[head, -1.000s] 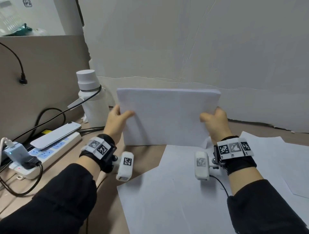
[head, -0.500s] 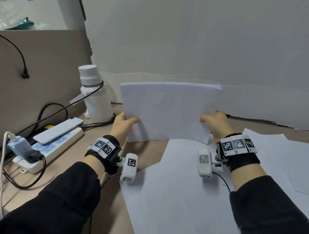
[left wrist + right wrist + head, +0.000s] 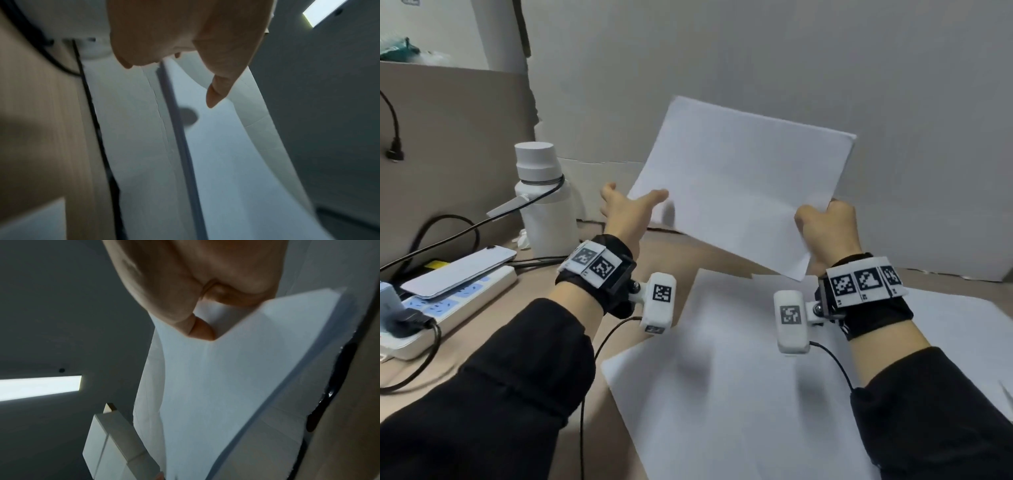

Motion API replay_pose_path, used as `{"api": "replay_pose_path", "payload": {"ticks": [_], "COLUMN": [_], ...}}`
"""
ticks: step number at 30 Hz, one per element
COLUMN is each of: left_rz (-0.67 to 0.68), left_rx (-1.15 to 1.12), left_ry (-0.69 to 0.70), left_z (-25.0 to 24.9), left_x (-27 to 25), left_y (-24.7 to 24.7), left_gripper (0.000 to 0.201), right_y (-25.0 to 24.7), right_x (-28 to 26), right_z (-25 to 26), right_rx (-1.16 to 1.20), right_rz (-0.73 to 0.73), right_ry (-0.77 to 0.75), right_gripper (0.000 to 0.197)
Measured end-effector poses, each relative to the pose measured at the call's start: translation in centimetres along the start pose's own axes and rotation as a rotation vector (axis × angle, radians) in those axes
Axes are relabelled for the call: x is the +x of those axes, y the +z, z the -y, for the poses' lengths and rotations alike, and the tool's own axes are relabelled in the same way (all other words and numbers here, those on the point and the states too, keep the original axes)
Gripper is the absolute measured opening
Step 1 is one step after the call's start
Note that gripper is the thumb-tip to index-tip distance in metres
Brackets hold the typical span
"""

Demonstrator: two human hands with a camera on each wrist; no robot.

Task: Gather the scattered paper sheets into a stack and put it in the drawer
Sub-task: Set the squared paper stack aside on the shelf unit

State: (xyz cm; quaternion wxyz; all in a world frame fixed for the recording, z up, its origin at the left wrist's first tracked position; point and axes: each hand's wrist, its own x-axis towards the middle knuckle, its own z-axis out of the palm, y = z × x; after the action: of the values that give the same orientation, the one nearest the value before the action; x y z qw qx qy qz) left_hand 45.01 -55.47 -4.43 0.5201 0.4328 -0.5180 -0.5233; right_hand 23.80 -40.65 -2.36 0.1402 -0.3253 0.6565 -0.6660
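Stack (image 3: 743, 192) is tilted in the air above the desk (image 3: 534, 308), R hand (image 3: 825, 229) pinching its lower right corner; L hand (image 3: 630, 212) is spread loose at the left edge, prob. just touching. Loose sheets (image 3: 722, 394) lie below. Bottle (image 3: 544, 195) and power strip (image 3: 465, 301) crowd the left. No readable text.

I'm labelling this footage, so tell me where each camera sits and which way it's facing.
Head: worn on the head, looking forward and down at the desk; shows both sleeves, left hand, right hand and the raised stack.
Left wrist: under the left wrist, looking along the left hand; fingers spread loosely beside the stack.
Right wrist: under the right wrist, looking up along the right hand, whose grip pinches the stack.
Shared: all three views show the stack.
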Motion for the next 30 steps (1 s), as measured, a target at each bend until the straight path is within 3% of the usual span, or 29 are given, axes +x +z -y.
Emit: {"api": "replay_pose_path", "payload": {"ticks": [3, 5, 9, 13, 17, 19, 21, 24, 30], "left_rz": [0.347, 0.523, 0.534, 0.441, 0.526, 0.588, 0.677, 0.84, 1.031], "left_rx": [-0.314, -0.53, -0.605, -0.446, -0.399, -0.331, -0.265, -0.303, -0.154], "left_ry": [-0.287, -0.393, -0.297, -0.153, -0.073, -0.084, -0.123, -0.208, -0.289], "left_z": [-1.0, -1.3, -2.6, -4.0, -4.7, -4.6, -4.3, -3.5, 1.1], "left_x": [-3.6, -6.2, -10.6, -15.4, -20.6, -23.0, -25.4, -28.7, -36.6], "left_y": [2.4, 4.5, 9.2, 13.1, 16.3, 17.9, 19.7, 22.9, 29.1], "left_gripper": [0.048, 0.039, 0.011, 0.026, 0.02, 0.018, 0.016, 0.022, 0.022], "right_y": [-2.9, -4.8, -8.8, -14.1, -21.8, -26.2, -30.4, -35.5, -43.1], "right_x": [-1.7, -3.1, -5.9, -9.0, -12.1, -13.5, -15.0, -18.1, -23.3], "right_z": [0.8, 1.2, 2.3, 3.4, 5.0, 5.4, 5.4, 4.4, 1.0], "right_rx": [0.081, 0.097, 0.17, 0.232, 0.314, 0.313, 0.107, -0.123, -0.254], "right_rz": [-0.073, -0.104, -0.179, -0.206, -0.325, -0.464, -0.564, -0.634, -0.832], "right_ry": [0.093, 0.134, 0.145, 0.161, 0.127, 0.108, 0.102, 0.16, 0.264], "right_gripper": [0.017, 0.014, 0.015, 0.013, 0.008, 0.004, 0.007, 0.006, 0.01]}}
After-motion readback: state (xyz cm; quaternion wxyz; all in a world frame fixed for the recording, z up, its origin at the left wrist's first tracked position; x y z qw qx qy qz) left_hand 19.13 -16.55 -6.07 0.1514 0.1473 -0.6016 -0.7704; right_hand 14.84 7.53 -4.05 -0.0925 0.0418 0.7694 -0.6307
